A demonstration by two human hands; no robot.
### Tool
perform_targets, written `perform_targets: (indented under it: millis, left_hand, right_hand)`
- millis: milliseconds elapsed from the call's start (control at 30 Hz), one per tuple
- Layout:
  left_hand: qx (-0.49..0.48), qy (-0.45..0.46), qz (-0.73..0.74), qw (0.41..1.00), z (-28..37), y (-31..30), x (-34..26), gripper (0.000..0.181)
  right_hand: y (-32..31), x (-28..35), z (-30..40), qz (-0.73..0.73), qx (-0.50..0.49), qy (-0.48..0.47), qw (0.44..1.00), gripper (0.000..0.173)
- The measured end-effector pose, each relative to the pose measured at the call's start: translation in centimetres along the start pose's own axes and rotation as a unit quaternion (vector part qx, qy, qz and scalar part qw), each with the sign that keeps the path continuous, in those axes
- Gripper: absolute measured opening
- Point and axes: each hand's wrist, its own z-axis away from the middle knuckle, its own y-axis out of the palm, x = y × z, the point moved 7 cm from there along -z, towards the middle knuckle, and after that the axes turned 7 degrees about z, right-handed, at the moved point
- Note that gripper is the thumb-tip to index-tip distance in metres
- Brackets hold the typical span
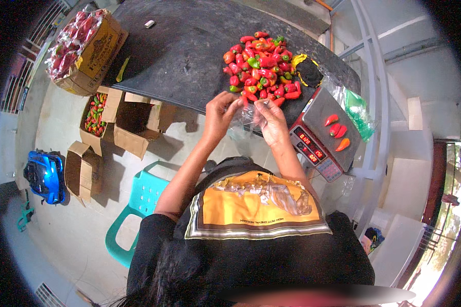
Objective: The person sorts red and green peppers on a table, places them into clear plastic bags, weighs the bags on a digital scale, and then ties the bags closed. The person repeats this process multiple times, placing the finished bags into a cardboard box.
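Note:
Between my two hands hangs a clear plastic bag (244,126), its mouth pinched at both sides. The fingertips of my left hand (221,111) grip one side, and those of my right hand (271,119) hold the other. Just beyond them, a heap of red, orange and some green peppers (259,67) lies on the dark table (169,50). To the right of my right hand is a digital weighing scale (311,119) with lit red digits. Several peppers (338,130) rest on its plate.
Packed bags of peppers fill a cardboard carton (100,50) at the table's left end. Below it stand a box of peppers (96,115) and open cardboard boxes (130,138). A teal plastic chair (148,192) is close on my left. Green plastic packaging (357,111) lies beyond the scale.

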Motion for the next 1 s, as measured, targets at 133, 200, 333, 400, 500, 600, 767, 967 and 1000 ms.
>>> perform_targets:
  millis: [133, 200, 333, 400, 500, 600, 767, 967, 1000]
  left_hand:
    - [-0.027, -0.091, 0.104, 0.990, 0.6, -0.7, 2.9, 0.033]
    - [-0.017, -0.125, 0.130, 0.984, 1.1, -1.1, 3.0, 0.032]
    - [0.036, -0.092, 0.161, 0.982, 0.6, -0.2, 1.4, 0.030]
    - [0.041, -0.072, 0.123, 0.989, 0.4, -0.6, -0.2, 0.032]
    - [0.005, -0.085, 0.131, 0.988, 0.1, -1.1, 0.2, 0.034]
    - [-0.017, -0.102, 0.146, 0.984, 0.0, -1.3, 0.0, 0.035]
    - [-0.007, -0.198, 0.487, 0.851, 1.3, 1.6, 1.7, 0.036]
    - [0.016, -0.259, 0.474, 0.841, 2.3, 3.2, -0.5, 0.036]
    - [0.082, -0.242, 0.428, 0.867, 2.4, 2.9, 0.6, 0.034]
  right_hand:
    - [-0.1, 1.0, -0.3, 0.021, -0.032, -0.041, 0.998, 0.013]
    - [0.5, 1.5, -0.4, 0.028, -0.022, -0.024, 0.999, 0.015]
    - [2.0, 4.8, -0.3, 0.108, 0.047, -0.106, 0.987, 0.019]
    - [3.0, 5.4, 0.0, 0.115, 0.077, -0.088, 0.986, 0.021]
    - [3.2, 5.2, 0.3, 0.212, 0.124, -0.071, 0.967, 0.014]
    - [2.8, 4.3, 0.4, 0.242, 0.160, -0.036, 0.956, 0.013]
    - [2.2, 2.9, 0.2, 0.127, 0.132, 0.017, 0.983, 0.014]
    - [1.7, 3.3, -0.4, -0.022, 0.070, 0.012, 0.997, 0.008]
    - [1.8, 3.5, -0.5, -0.037, 0.062, 0.020, 0.997, 0.008]
